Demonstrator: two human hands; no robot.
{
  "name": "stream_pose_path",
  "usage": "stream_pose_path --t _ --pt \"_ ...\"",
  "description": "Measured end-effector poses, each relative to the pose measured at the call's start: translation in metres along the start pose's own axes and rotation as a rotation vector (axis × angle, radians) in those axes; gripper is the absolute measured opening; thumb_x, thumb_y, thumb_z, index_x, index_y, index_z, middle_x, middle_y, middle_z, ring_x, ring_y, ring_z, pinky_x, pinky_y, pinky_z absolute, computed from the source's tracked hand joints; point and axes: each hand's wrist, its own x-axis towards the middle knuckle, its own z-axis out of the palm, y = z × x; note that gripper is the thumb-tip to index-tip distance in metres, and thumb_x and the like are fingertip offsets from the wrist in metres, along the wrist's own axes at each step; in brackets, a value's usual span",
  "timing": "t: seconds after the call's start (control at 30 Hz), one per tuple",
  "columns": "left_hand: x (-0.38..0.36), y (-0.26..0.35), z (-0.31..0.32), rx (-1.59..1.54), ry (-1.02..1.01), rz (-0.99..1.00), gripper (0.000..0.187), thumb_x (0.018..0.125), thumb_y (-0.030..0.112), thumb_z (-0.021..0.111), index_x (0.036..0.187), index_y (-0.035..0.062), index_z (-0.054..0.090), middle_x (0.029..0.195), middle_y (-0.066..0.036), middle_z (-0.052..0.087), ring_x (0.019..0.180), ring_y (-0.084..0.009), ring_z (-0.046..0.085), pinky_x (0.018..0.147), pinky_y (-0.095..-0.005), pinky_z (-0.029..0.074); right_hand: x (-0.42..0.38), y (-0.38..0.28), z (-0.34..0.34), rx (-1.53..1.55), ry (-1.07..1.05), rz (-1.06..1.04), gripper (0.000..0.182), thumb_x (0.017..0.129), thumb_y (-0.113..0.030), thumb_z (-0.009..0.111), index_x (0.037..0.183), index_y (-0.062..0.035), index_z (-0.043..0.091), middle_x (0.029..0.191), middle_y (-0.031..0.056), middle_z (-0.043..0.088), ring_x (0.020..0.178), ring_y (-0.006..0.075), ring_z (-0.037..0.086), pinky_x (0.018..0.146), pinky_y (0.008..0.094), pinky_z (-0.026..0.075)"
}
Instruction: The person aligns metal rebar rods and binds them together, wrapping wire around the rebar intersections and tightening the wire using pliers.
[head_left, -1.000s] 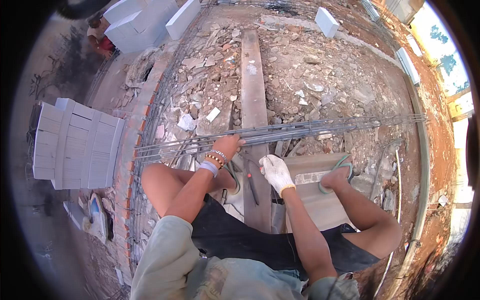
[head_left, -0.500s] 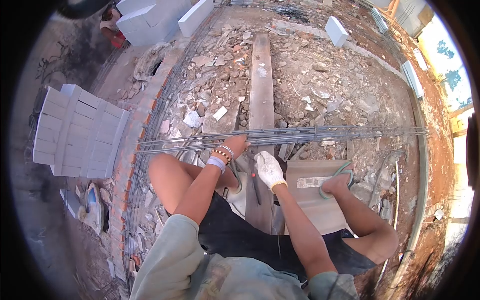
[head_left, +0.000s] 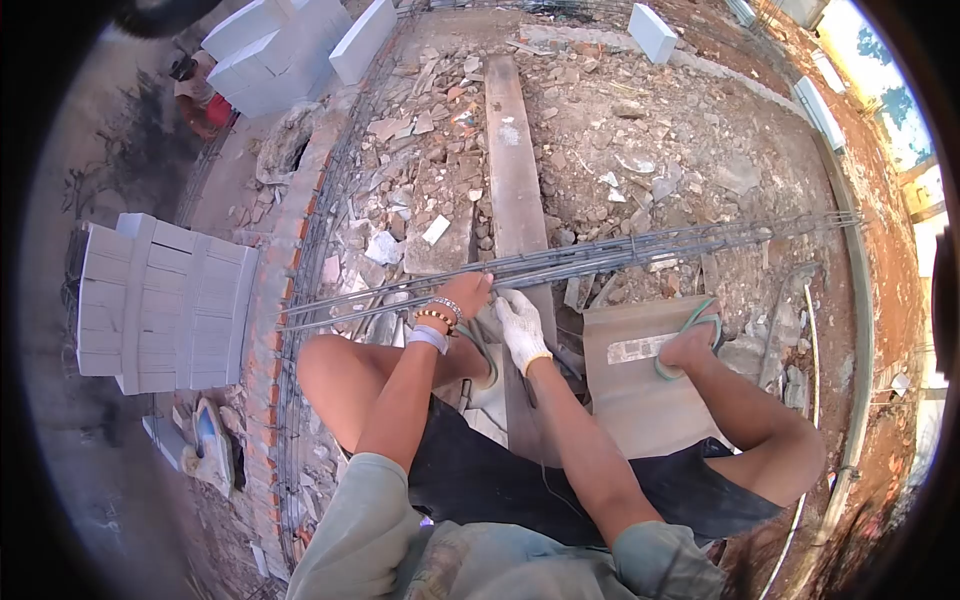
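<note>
A bundle of long steel rebar (head_left: 600,256) lies across in front of me, over the rubble. My left hand (head_left: 465,293), bare with bracelets and a white band at the wrist, is closed at the near side of the bars. Its fingertips touch them. Just right of it and slightly closer to me, my right hand (head_left: 521,326) wears a white knitted glove with the fingers curled in. What the glove holds, if anything, is hidden. Under the hands runs a long plank (head_left: 515,170).
Broken rubble (head_left: 600,170) covers the ground. Pale blocks (head_left: 165,305) are stacked at left, with more blocks (head_left: 265,60) beyond, near another person (head_left: 195,95). A brown sheet (head_left: 645,385) lies under my right foot. A single block (head_left: 652,34) stands far ahead.
The view has shifted and tilted slightly. My gloved hand has come closer to my left hand and the bars. A dark tool with a red spot beside the glove is now mostly hidden.
</note>
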Motion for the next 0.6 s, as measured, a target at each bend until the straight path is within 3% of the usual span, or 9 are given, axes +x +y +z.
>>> stream_pose_path --t 0.13,0.23,0.37,0.47,0.53,0.6 --pt "-0.002 0.006 -0.015 -0.129 -0.112 -0.005 0.053 0.097 0.045 0.047 0.087 -0.0049 0.062 0.082 -0.026 0.062 0.075 -0.0376 0.06 0.073 -0.043 0.046 0.007 -0.005 0.003 0.071 -0.046 0.093 0.026 0.096 -0.021 0.056 0.111 -0.0021 0.065 0.088 0.0016 0.061 0.077 0.0082 0.052 0.067 0.027 0.043" --pt "-0.006 0.004 -0.009 -0.132 0.05 0.109 0.048 0.097 0.041 0.051 0.09 -0.0041 0.063 0.08 -0.024 0.062 0.074 -0.0369 0.061 0.073 -0.0418 0.047 0.015 -0.003 0.003 0.117 -0.082 0.173 0.026 0.096 -0.022 0.057 0.113 -0.004 0.066 0.085 -0.0014 0.058 0.074 0.0066 0.049 0.063 0.0257 0.041" --pt "-0.01 0.006 -0.009 -0.199 0.054 0.081 0.037 0.095 0.038 0.053 0.092 0.0037 0.066 0.078 -0.016 0.067 0.076 -0.0347 0.065 0.073 -0.0423 0.048 0.009 -0.008 0.005 0.314 -0.057 0.216 0.026 0.097 -0.022 0.058 0.115 -0.0052 0.065 0.084 -0.0037 0.058 0.073 0.0051 0.049 0.061 0.0241 0.04" --pt "-0.009 0.003 -0.009 -0.241 0.026 0.046 0.033 0.094 0.033 0.056 0.093 0.0021 0.066 0.08 -0.014 0.069 0.074 -0.0302 0.066 0.073 -0.0398 0.049 0.006 -0.002 0.011 0.329 -0.017 0.098 0.023 0.095 -0.018 0.058 0.106 0.0003 0.067 0.089 0.0008 0.063 0.077 0.0083 0.054 0.068 0.0265 0.045" --pt "-0.011 0.001 -0.01 -0.292 -0.011 -0.037 0.029 0.093 0.029 0.058 0.095 0.0009 0.067 0.082 -0.013 0.07 0.075 -0.0277 0.067 0.074 -0.0383 0.05 0.001 -0.002 0.01 0.34 -0.032 0.137 0.023 0.095 -0.017 0.057 0.108 0.0004 0.066 0.091 0.0017 0.064 0.08 0.009 0.054 0.071 0.0264 0.045" --pt "-0.014 0.003 -0.011 -0.329 0.018 0.034 0.027 0.092 0.025 0.06 0.1 0.0009 0.068 0.085 -0.013 0.071 0.076 -0.025 0.067 0.076 -0.0369 0.05 0.002 -0.002 0.01 0.373 -0.039 0.175 0.024 0.095 -0.017 0.057 0.11 0.0008 0.066 0.094 0.0028 0.064 0.083 0.01 0.055 0.074 0.0267 0.046"
